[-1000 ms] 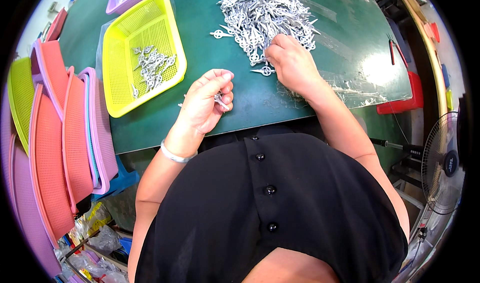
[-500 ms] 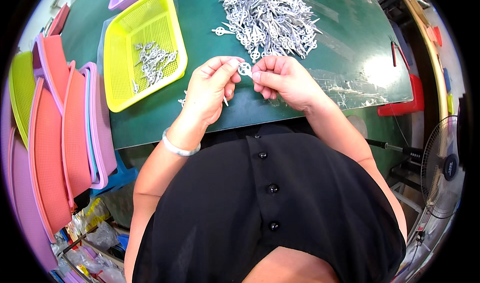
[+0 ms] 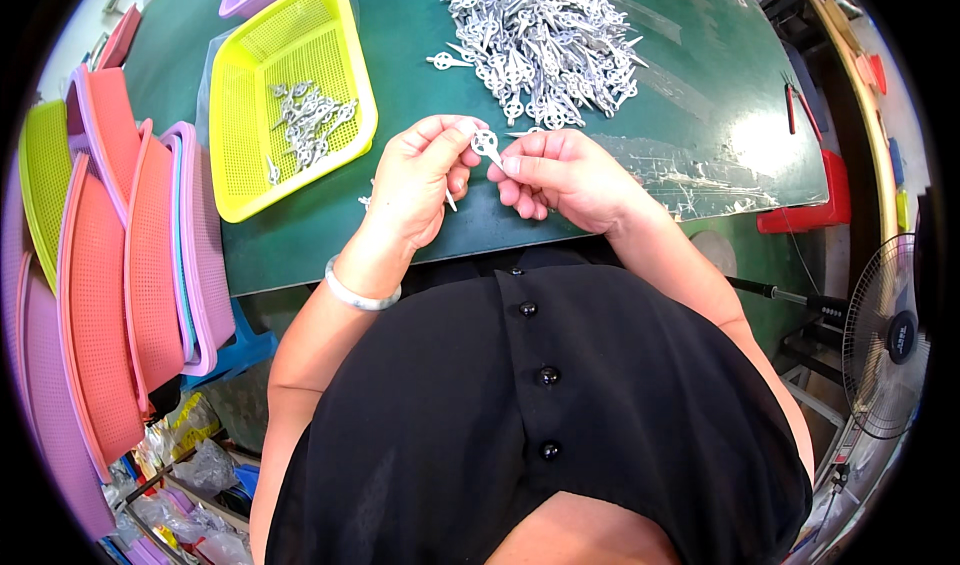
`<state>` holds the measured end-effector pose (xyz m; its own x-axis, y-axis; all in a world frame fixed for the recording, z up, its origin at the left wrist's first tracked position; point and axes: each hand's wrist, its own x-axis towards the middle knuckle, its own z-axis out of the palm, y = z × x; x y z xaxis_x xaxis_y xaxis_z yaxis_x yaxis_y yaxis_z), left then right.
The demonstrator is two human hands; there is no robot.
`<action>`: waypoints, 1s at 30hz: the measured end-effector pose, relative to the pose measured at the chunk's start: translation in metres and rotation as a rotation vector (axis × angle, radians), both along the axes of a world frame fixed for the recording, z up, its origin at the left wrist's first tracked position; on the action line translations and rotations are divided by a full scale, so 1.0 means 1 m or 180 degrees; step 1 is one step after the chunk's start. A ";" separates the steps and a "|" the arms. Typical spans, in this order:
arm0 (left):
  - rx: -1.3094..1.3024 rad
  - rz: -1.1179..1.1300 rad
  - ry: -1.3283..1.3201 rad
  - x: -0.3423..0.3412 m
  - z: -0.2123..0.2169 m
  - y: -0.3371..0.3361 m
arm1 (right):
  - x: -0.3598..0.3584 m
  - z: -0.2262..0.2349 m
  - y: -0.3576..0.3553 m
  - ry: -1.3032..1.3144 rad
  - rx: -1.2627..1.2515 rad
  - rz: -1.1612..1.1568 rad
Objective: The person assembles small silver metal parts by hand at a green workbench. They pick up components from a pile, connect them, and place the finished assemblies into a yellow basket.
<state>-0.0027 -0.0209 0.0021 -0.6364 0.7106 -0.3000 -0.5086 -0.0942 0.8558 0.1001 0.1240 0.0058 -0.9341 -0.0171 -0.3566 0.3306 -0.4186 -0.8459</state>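
Between my two hands is a small silver-grey metal part (image 3: pixel 485 143) with a round openwork head and a pointed tail. My left hand (image 3: pixel 428 170) pinches its head side, and a second pointed tip sticks out below those fingers. The tail is pinched by thumb and fingers of my right hand (image 3: pixel 555 173); another pointed piece shows just above that hand. Beyond the hands lies a large heap of like metal parts (image 3: pixel 545 45), with one loose part (image 3: pixel 448 61) at its left. To the left, a yellow-green plastic basket (image 3: pixel 228 145) holds a small group of them.
A few parts lie half hidden behind my left wrist on the green table (image 3: pixel 400 25). Stacked pink, orange and purple baskets (image 3: pixel 100 295) stand at the left. Red-handled pliers (image 3: pixel 790 110) lie at the right, near a red stool (image 3: pixel 810 200) and a fan (image 3: pixel 885 335).
The held metal part has turned so its tail points down to the right. My right hand has shifted slightly lower, and a pointed piece now shows above its fingers.
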 end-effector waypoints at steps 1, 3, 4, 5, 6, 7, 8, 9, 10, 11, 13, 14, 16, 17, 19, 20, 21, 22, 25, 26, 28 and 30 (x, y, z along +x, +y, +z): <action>-0.0015 -0.0005 -0.0002 0.000 0.000 0.000 | 0.000 0.000 0.000 -0.0005 0.0005 0.0049; -0.0003 -0.0017 -0.0012 -0.001 0.000 -0.001 | 0.000 -0.001 -0.001 0.0000 -0.0013 0.0061; 0.0003 -0.0022 -0.0017 -0.001 0.000 -0.001 | 0.000 -0.002 -0.001 0.0003 -0.0022 0.0068; 0.0013 -0.0021 -0.0028 0.000 0.000 -0.001 | 0.000 -0.002 -0.001 -0.0004 -0.0024 0.0056; 0.0023 -0.0020 -0.0040 0.000 0.000 -0.001 | 0.000 -0.002 -0.002 -0.0009 -0.0025 0.0043; 0.0033 -0.0019 -0.0051 0.000 0.001 -0.001 | 0.000 -0.002 -0.002 -0.0015 -0.0026 0.0032; 0.0021 -0.0021 -0.0037 0.000 0.001 -0.001 | 0.000 -0.002 -0.002 -0.0017 -0.0013 0.0061; 0.0009 -0.0024 -0.0022 0.001 0.002 -0.001 | 0.000 -0.001 -0.002 -0.0019 -0.0001 0.0089; -0.0003 -0.0027 -0.0007 0.001 0.002 -0.001 | 0.000 -0.001 -0.001 -0.0021 0.0012 0.0117; 0.0039 -0.0042 0.0002 0.001 0.002 -0.001 | 0.000 -0.002 -0.002 -0.0017 0.0021 0.0115; 0.0122 -0.0073 0.0023 0.001 0.002 -0.001 | 0.000 -0.003 -0.002 -0.0007 0.0038 0.0112; 0.0138 -0.0076 -0.0011 0.001 0.002 -0.002 | 0.000 -0.003 -0.002 -0.0016 0.0030 0.0079; 0.0168 -0.0082 -0.0077 0.000 0.001 -0.002 | 0.000 -0.003 -0.003 -0.0032 0.0014 0.0012; 0.0167 -0.0084 -0.0094 0.000 0.002 -0.002 | 0.000 -0.002 -0.003 -0.0030 0.0010 0.0003; 0.0166 -0.0087 -0.0126 0.000 0.002 -0.003 | 0.000 -0.002 -0.004 -0.0024 0.0002 -0.0012; 0.0168 -0.0096 -0.0165 0.000 0.002 -0.003 | 0.000 -0.002 -0.004 -0.0004 0.0069 -0.0016; 0.0171 -0.0108 -0.0205 0.000 0.002 -0.003 | 0.000 -0.002 -0.004 0.0014 0.0136 -0.0022; 0.0174 -0.0121 -0.0245 0.001 0.002 -0.003 | -0.001 -0.002 -0.004 0.0032 0.0203 -0.0029; 0.0226 -0.0134 -0.0263 0.004 0.002 -0.002 | 0.000 0.001 -0.007 0.0080 0.0721 -0.0071; 0.0246 -0.0151 -0.0288 0.004 0.000 -0.002 | 0.000 0.002 -0.009 0.0080 0.0802 -0.0083; 0.0287 -0.0189 -0.0336 0.003 -0.003 -0.002 | 0.000 0.003 -0.011 0.0081 0.0967 -0.0112; 0.0283 -0.0204 -0.0421 0.002 -0.003 -0.003 | 0.001 0.002 -0.010 0.0247 0.1281 -0.0179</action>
